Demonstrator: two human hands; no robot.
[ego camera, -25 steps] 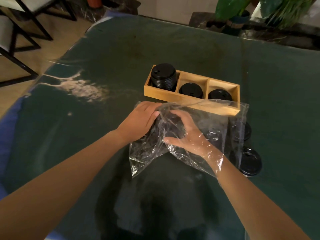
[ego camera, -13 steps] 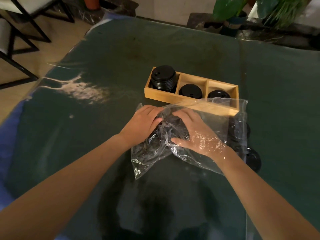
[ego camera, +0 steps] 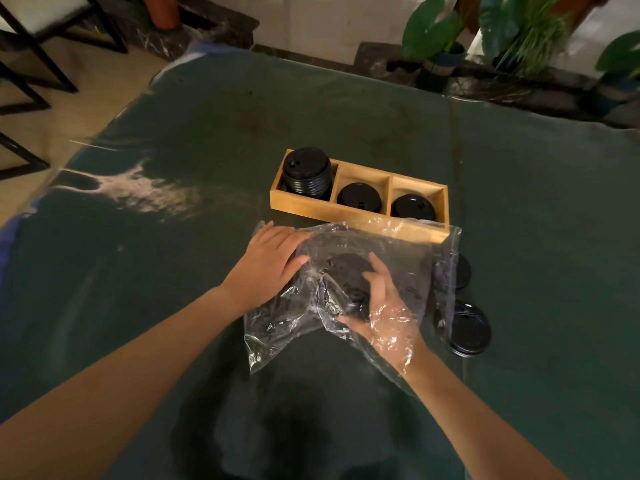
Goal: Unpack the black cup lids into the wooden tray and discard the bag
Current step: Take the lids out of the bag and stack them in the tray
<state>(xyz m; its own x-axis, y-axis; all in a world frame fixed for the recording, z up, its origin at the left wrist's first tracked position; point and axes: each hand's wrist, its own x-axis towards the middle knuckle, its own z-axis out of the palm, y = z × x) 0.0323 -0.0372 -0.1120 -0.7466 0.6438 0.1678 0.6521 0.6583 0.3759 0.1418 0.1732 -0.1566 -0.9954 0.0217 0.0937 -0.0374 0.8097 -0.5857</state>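
A clear plastic bag (ego camera: 408, 251) lies on the dark green table in front of a three-compartment wooden tray (ego camera: 301, 207). My right hand (ego camera: 384, 306) is inside the bag, fingers curled around a stack of black lids (ego camera: 349, 282). My left hand (ego camera: 270, 261) grips the bag's left edge from outside. The tray's left compartment holds a tall stack of lids (ego camera: 306, 171); lids also sit in the middle compartment (ego camera: 359, 197) and the right compartment (ego camera: 412, 206). Two loose lids (ego camera: 467, 329) lie on the table to the right of the bag, one partly behind it (ego camera: 462, 271).
The table (ego camera: 173, 306) is covered with a dark green cloth under clear film. Black-framed chairs (ego camera: 31, 46) stand off the table's far left. Potted plants (ego camera: 433, 32) line the far right wall.
My right hand has pushed deeper into the bag and closed around the stack of lids. The bag's right side has spread flatter. My left hand stays on the bag's left edge.
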